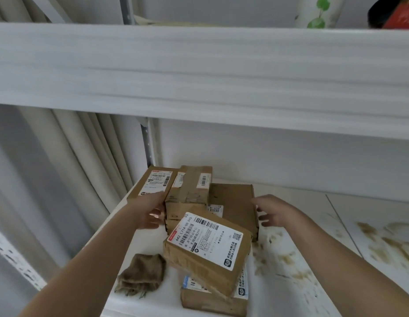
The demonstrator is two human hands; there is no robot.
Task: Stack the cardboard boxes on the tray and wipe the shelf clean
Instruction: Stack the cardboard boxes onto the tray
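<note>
Hands closing in on the parcel pile

Head view: brown cardboard boxes with white shipping labels lie jumbled on the white shelf (139,236), toward its left end. No tray shows in this view. The left hand (151,213) has its fingers loosely spread beside the taped middle box (187,191), just below the flat labelled box at the far left (151,183); whether it touches either I cannot tell, and it holds nothing. The right hand (274,212) reaches in opposite, fingers relaxed and apart, its tips at or just beside the right edge of the plain flat brown box (235,207), with no grip taken. Nearest the camera, a large labelled box (205,252) lies tilted across a lower box (212,303).

These parcels look stiff and probably light, though their smooth tape may slip; I would press a palm on each of two opposite side faces, not on a flap or label. The tilted front box looks unsteady and may slide if the pile is jostled.

A crumpled brown cloth (141,275) lies left of the front boxes, near the shelf edge. Tan smears (382,245) stain the shelf's right part. The upper shelf board (199,72) overhangs, limiting lifting room
</note>
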